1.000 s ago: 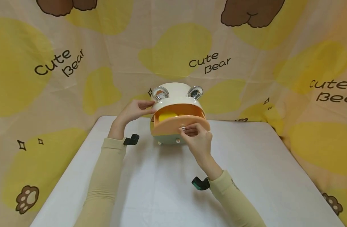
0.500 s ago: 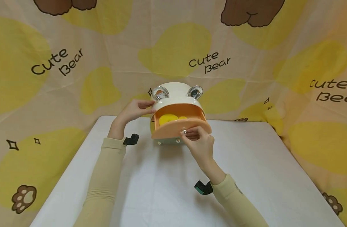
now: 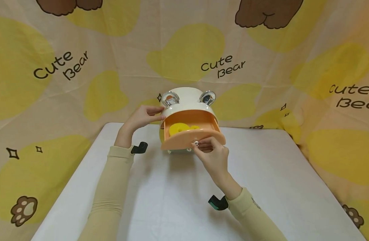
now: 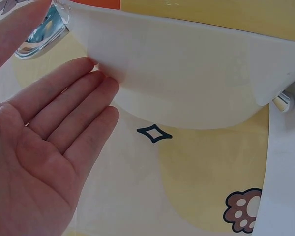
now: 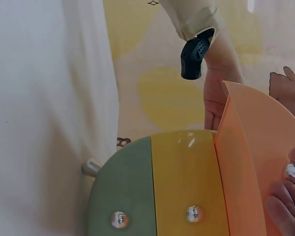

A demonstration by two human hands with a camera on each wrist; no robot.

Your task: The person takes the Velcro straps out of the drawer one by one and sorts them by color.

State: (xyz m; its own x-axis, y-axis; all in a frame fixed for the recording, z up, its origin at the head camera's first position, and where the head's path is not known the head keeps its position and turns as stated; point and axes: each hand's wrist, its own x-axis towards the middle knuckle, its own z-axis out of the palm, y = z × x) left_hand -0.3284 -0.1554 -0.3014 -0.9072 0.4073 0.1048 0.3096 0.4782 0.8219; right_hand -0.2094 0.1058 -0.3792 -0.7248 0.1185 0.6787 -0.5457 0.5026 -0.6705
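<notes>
We list one orange drawer (image 3: 176, 140), standing out from the cabinet (image 5: 179, 167) beneath its white top (image 3: 187, 95), yellow pieces (image 3: 178, 128) inside, its knob (image 3: 196, 143) pinched between thumb and fingers of the right hand (image 3: 214, 154). We enter next the left hand (image 3: 141, 117), straight-fingered, laid against the white top's left side; then the white table (image 3: 169, 201) beneath and the printed cloth (image 3: 178, 43) behind.

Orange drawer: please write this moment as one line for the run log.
Orange drawer: open, yellow pieces inside | right hand: fingers pinch silver knob | left hand: straight fingers touch white cabinet top
</notes>
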